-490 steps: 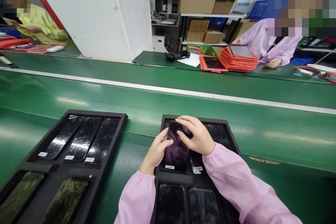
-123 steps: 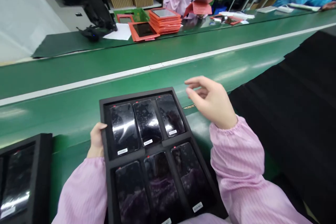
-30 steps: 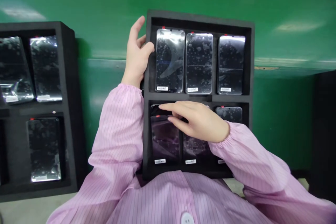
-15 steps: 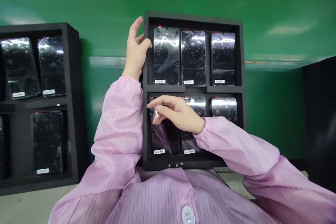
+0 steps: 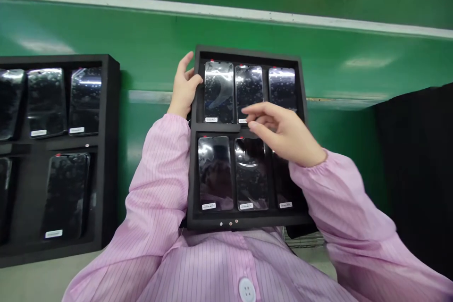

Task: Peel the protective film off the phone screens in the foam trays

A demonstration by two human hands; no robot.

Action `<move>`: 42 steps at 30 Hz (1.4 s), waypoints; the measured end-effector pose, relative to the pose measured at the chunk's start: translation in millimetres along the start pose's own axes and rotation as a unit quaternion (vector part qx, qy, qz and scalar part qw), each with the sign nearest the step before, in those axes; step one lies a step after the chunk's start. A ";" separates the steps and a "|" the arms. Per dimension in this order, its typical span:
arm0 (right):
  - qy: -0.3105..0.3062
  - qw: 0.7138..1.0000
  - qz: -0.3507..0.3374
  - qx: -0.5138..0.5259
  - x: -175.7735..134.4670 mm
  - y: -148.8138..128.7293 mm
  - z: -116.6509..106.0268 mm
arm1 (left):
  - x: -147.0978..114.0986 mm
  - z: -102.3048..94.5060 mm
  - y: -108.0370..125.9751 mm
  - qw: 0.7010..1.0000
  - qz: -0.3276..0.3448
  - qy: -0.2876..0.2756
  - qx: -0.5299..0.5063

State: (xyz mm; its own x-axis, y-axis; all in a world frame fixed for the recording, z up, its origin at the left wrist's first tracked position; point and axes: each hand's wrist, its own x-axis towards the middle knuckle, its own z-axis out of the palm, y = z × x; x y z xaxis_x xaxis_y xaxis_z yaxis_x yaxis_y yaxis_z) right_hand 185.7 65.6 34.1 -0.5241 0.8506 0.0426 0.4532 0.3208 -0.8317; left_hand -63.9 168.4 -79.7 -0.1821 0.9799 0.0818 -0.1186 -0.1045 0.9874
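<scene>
My left hand (image 5: 184,87) grips the left side of a black foam tray (image 5: 215,128), thumb over the rim and index finger pointing up along the outside. Several phone screens lie in the tray in two rows, each with a white barcode label and most with a red tab on top. My right hand (image 5: 283,130) hovers over the middle and right of the tray, thumb and fingers apart with nothing visible between them. It partly hides the right-hand screens. Below it to the left, the lower left screen (image 5: 215,174) looks smooth and dark, while the upper left screen (image 5: 218,92) shows bubbles.
At left stands another black foam tray (image 5: 106,151) holding several more screens. A large black object (image 5: 421,151) is on the right. Both trays sit over a green surface (image 5: 152,66) crossed by pale strips.
My right hand has left the clear film it was pinching at the lower left screen and moved right and up, fingers opening. My left hand keeps its grip. The camera view has shifted.
</scene>
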 end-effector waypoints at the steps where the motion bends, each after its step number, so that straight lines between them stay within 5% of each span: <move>1: -0.016 0.998 -0.004 -0.052 -3.1 0.6 -11.3 | -0.8 0.2 0.3 1.000 0.001 0.004 0.000; 6: -0.151 0.956 -0.013 -0.252 -23.5 14.1 -14.1 | -2.5 1.8 2.0 1.000 -0.010 0.022 -0.010; 11: -0.072 0.940 -0.056 -0.329 -30.5 33.0 23.4 | -3.8 2.6 3.2 1.000 -0.016 0.024 -0.013; 22: -0.059 0.974 -0.077 -0.206 -30.6 51.4 16.3 | -3.3 -0.2 5.2 1.000 -0.025 0.018 -0.003; 26: -0.034 0.969 -0.065 -0.236 -29.6 50.7 21.8 | -2.5 -2.1 3.2 1.000 -0.016 0.008 0.014; 42: -0.089 0.981 -0.096 -0.144 -27.8 50.6 3.1 | -1.8 -1.8 3.1 1.000 -0.023 0.012 0.011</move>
State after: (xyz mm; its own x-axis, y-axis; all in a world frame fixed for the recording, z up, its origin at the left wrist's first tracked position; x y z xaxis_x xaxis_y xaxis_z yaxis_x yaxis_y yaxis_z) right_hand 220.9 57.0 -10.9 -0.7256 0.6850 0.0654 0.5048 0.5945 -0.6260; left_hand -65.7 166.0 -77.0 -0.1997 0.9793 0.0331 -0.1050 -0.0549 0.9930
